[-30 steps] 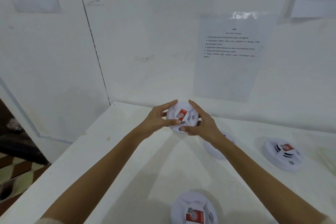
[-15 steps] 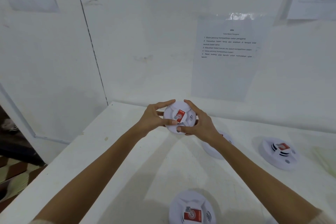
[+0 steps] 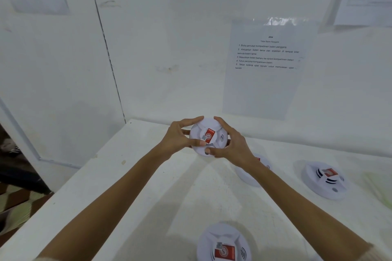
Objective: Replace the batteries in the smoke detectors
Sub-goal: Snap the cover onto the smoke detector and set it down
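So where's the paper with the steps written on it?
In the head view, the instruction sheet is taped to the back wall, above and right of the smoke detector that the left hand and right hand hold.

A smooth white plastic smoke detector [image 3: 209, 125] with a glossy red sticker [image 3: 210, 134], above a matt, speckled white tabletop [image 3: 148, 176] and a shiny-sleeved paper sheet [image 3: 263, 87] on a scuffed painted wall [image 3: 169, 38].

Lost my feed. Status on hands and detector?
Left hand, right hand grip one detector above table. Three other detectors lie on table. Nothing blocking.
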